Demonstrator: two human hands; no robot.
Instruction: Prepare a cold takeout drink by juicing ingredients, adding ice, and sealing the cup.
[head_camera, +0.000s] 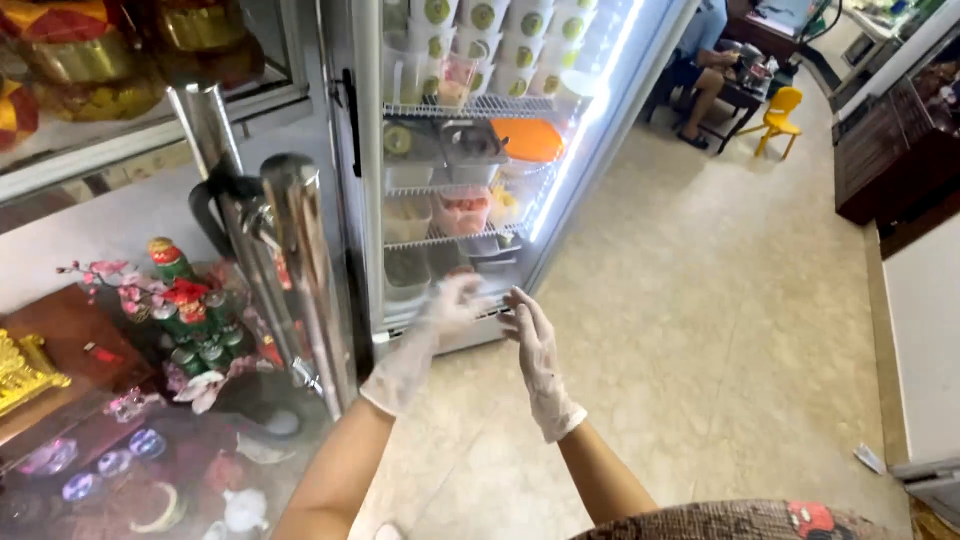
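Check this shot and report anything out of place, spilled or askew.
The fridge door stands wide open while both gloved hands, left and right, are empty in front of the shelves. A scrap of litter lies on the floor. Nothing looks spilled.

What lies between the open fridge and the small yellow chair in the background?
In the head view, only bare beige floor tiles lie between the fridge and the yellow chair; a seated person is just beyond.

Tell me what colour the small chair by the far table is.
Yellow: the small chair shows in the head view, top right.
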